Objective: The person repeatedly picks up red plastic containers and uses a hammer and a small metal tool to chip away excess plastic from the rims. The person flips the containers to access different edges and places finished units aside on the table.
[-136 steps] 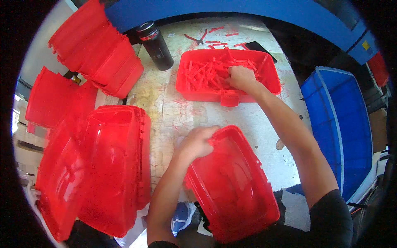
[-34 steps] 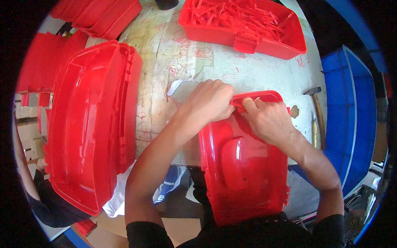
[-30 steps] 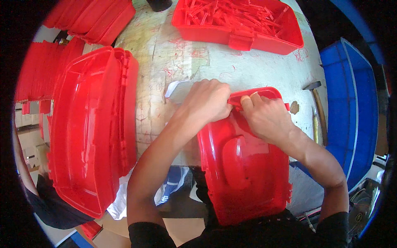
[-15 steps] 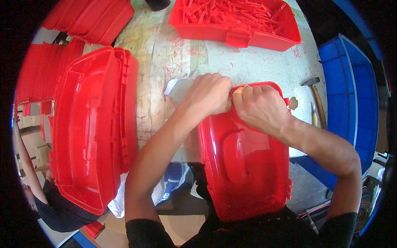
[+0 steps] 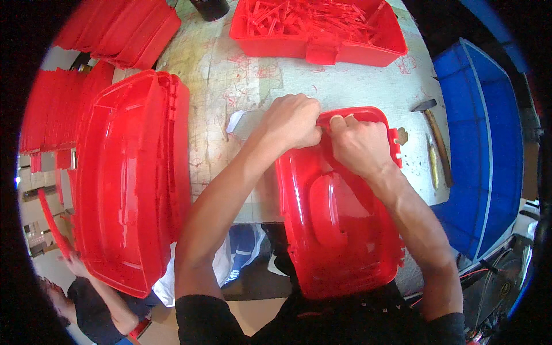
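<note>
Red plastic fills the grip: the left hand [image 5: 293,121] and right hand [image 5: 356,144] both clench on the far rim of a red lid [image 5: 339,213] lying on the desk [image 5: 230,115] edge, knuckles nearly touching. Just right of the grip lies a hammer [image 5: 434,135]. Left of it stands a stack of red lids [image 5: 132,178]. Beyond sits a red tray of small parts [image 5: 316,26].

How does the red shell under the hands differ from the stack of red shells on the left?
The red shell is single and lies against the person's body; the stack of red shells is several nested, overhanging the table edge. The left hand and right hand grip the single shell's far rim; nobody touches the stack. Both are glossy red moulded plastic.
</note>
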Available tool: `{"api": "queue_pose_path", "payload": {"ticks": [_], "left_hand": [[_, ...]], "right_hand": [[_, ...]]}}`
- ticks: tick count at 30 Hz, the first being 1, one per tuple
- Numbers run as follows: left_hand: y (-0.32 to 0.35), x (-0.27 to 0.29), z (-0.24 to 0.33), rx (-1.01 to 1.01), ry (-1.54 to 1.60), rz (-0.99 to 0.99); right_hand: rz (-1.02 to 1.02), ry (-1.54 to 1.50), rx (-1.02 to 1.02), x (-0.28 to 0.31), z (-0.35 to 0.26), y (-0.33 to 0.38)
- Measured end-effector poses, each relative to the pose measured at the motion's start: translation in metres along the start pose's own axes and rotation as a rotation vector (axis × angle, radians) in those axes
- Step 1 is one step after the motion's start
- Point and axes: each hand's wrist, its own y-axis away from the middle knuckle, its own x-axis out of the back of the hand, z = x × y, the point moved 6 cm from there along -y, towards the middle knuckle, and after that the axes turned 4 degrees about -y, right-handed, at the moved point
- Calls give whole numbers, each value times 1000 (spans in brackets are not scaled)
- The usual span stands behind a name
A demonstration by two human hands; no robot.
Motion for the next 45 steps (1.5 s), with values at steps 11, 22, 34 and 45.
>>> {"api": "queue_pose_path", "payload": {"ticks": [11,22,34,45], "left_hand": [[-4,-2,-10,-2,9,45],[-6,-2,-6,-18,-25,12],[-15,2,-7,-14,-21,22],[-17,4,-14,-26,21,5]], "right_hand": [[-229,220,204,8,-15,-25],[-223,88,45,1,-6,-16],[-176,-9,-66,4,1,-26],[18,182,154,7,2,-31]]}}
